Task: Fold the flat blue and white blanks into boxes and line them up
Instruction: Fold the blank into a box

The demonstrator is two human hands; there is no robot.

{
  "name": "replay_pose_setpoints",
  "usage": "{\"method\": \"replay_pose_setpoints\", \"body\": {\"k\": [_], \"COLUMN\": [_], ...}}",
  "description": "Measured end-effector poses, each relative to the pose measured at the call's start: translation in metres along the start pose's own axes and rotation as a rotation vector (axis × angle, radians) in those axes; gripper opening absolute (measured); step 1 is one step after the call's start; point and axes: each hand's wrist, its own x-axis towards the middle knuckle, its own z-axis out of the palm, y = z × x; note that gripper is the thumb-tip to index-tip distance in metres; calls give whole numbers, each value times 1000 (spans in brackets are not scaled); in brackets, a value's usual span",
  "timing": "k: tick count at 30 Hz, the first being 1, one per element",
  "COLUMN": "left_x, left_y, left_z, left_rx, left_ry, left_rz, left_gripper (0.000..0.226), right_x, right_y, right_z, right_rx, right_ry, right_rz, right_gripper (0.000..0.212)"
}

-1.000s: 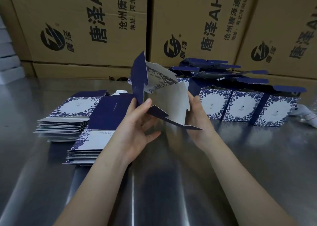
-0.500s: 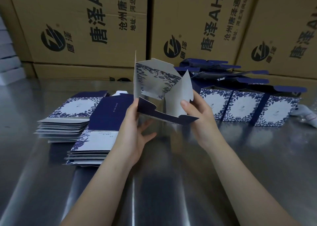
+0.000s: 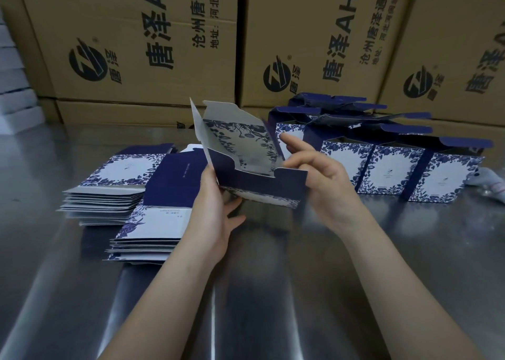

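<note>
I hold a half-folded blue and white box (image 3: 246, 154) above the metal table, its open end toward me with grey inner flaps and floral print showing. My left hand (image 3: 216, 206) grips its lower left side from beneath. My right hand (image 3: 319, 179) presses on its right side, fingers on the dark blue flap. Two stacks of flat blanks (image 3: 109, 187) (image 3: 153, 231) lie to the left. A row of folded boxes (image 3: 388, 168) with raised lids stands at the right, more behind them.
Large brown cartons (image 3: 136, 45) with black print wall off the back of the steel table (image 3: 273, 291). A white stack (image 3: 13, 86) stands at the far left. Something white and crumpled (image 3: 492, 182) lies at the right edge.
The box has been turned and its flaps folded inward, so the dark blue front flap now lies across the opening. My right hand moved from behind the blank to its right side.
</note>
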Motion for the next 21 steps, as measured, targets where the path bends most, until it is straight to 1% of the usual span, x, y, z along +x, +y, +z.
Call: {"method": "replay_pose_setpoints", "body": {"k": [1, 4, 6, 10, 11, 13, 15, 17, 21], "left_x": [0, 0, 2, 3, 3, 3, 3, 3, 2], "left_y": [0, 1, 0, -1, -1, -1, -2, -3, -9], "left_z": [0, 0, 0, 0, 0, 0, 0, 0, 1], "left_rx": [-2, -9, -15, -8, -6, -1, 9, 36, 144], "left_ry": [3, 18, 30, 53, 57, 76, 94, 96, 59], "left_rz": [-5, -13, -12, -44, -49, -41, -18, 8, 67], "left_gripper": [42, 40, 36, 53, 55, 55, 52, 49, 47], "right_x": [0, -1, -1, -3, -4, -4, -4, -4, -3], "right_y": [1, -1, -5, -8, -7, -5, -3, 1, 7], "right_z": [1, 5, 6, 11, 14, 18, 18, 16, 15], "right_rx": [-43, -99, -160, -312, -368, -472, -550, -608, -692], "right_ry": [-4, 36, 55, 45, 46, 82, 178, 297, 498], "right_rz": [-13, -33, -77, -164, -187, -238, -295, -350, -384], "right_gripper": [24, 56, 66, 62, 59, 44, 35, 30, 38]}}
